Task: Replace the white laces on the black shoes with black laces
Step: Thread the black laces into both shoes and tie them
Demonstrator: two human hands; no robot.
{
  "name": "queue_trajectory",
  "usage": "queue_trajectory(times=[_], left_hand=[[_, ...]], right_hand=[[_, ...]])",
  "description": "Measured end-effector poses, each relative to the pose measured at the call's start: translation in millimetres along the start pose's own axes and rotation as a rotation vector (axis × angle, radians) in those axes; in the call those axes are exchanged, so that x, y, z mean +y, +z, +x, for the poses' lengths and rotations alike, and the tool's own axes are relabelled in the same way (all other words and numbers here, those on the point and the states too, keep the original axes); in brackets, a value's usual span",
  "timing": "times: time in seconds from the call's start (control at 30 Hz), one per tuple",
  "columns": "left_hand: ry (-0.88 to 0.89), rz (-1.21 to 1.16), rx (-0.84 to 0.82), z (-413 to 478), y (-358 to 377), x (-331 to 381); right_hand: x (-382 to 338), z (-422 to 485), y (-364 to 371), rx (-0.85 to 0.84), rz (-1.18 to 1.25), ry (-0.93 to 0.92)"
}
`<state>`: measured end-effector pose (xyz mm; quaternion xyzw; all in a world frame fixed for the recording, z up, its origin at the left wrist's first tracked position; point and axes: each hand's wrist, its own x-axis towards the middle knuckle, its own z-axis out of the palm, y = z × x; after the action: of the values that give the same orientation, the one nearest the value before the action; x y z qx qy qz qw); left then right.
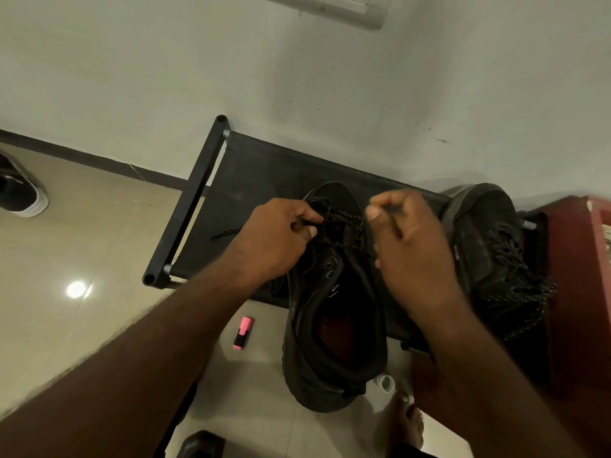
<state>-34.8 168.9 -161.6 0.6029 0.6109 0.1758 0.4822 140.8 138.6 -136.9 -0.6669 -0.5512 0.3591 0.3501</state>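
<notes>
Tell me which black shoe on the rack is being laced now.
The middle shoe, between both hands: left hand and right hand pinch its black lace, upper eyelets empty. The right shoe is already laced, untouched.

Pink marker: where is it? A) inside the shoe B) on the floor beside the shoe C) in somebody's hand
B: the pink marker lies on the floor, just left of the black shoe, and nothing holds it.
</notes>
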Motion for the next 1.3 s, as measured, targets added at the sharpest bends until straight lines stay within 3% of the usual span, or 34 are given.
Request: queue_trajectory(times=[0.07,0.17,0.47,0.63,0.7,0.8,0.87,0.93,1.07,1.3], left_hand=[[0.005,0.007,-0.001,0,0,0],[0.008,0.019,-0.002,0,0,0],[0.001,0.055,0.0,0,3,0],[-0.014,0.056,0.016,0,6,1],[-0.016,0.058,0.022,-1,6,1],[-0.014,0.068,0.013,-1,5,2],[-0.008,0.079,0.018,-1,5,2],[-0.007,0.081,0.019,-1,6,2],[-0.008,0.078,0.023,0,7,3],[0.003,0.117,0.071,1,10,1]], right_hand=[[7,-1,7,-0.146,-0.195,-0.081],[2,-1,9,-0.287,-0.311,-0.047],[-8,1,10,-0.328,-0.365,0.093],[-7,1,12,-0.368,-0.512,-0.01],[-10,-1,11,-0.319,-0.356,0.058],[-21,-1,-2,-0.013,0.483,0.292],[-21,0,-16,0.096,0.714,0.273],[-17,-2,-21,0.062,0.573,0.222],[1,-4,-9,-0.047,-0.055,0.119],[0,-7,-15,-0.249,-0.422,0.062]])
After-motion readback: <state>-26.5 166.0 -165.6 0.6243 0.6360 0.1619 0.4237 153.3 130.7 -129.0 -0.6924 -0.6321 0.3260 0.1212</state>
